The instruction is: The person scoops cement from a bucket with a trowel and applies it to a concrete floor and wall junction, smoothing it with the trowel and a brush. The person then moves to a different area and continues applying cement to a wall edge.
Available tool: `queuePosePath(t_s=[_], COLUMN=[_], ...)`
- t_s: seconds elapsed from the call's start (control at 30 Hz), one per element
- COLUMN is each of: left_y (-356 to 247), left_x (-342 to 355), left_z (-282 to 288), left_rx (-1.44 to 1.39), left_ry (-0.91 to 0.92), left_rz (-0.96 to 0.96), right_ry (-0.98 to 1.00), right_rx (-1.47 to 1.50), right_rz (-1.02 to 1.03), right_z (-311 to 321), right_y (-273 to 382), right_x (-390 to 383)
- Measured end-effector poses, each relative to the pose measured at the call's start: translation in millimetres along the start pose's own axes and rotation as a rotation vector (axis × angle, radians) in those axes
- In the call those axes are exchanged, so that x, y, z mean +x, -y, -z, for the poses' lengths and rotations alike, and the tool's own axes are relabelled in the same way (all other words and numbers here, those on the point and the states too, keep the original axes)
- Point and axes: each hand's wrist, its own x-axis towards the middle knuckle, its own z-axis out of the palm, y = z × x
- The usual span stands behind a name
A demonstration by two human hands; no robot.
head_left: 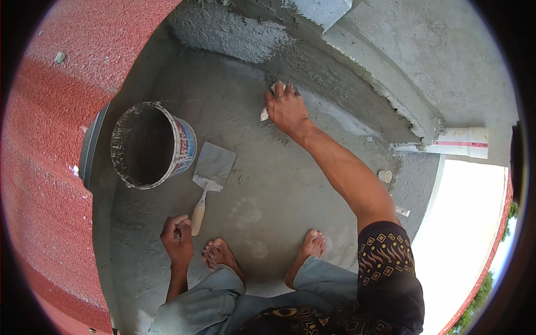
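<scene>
Apparently smoothing the far floor [234, 109], the right hand [287, 109] pinches a pale pad [264, 115], next needing even pressure; left hand [177, 241]'s grip unclear.

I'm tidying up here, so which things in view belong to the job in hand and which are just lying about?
Likely in the job:
pale lump, gripped in the right hand
trowel, lying near the left hand
bucket, standing beside the trowel

Likely just about:
pale chip, on the red surface
short pipe, untouched, perhaps fixed in place
</scene>
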Motion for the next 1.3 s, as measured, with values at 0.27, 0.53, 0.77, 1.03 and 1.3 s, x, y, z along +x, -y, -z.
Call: queuePosePath(t_s=[0.27,0.53,0.77,1.03,1.3], left_y=[6.8,14.3,19.9,14.3,11.3], left_x=[-6.2,-12.2,-16.2,-12.7,-12.8], left_z=[2.2,17.0,18.6,5.9,13.6], left_rx=[0.012,-0.001,-0.002,-0.037,-0.026], left_ry=[-0.001,-0.017,-0.012,-0.017,-0.005], left_rz=[0.008,0.028,-0.008,-0.051,-0.024], right_ry=[0.166,0.05,-0.134,-0.471,-0.451], right_rx=[-0.175,-0.17,0.033,0.105,0.141], right_rz=[-0.056,-0.063,0.107,0.172,0.019], right_z=[-4.1,-6.3,51.5,47.9,47.3], right_y=[-6.3,-24.0,0.6,-33.0,-68.3], right_x=[-23.7,-70.6,-67.8,-18.2,-55.5])
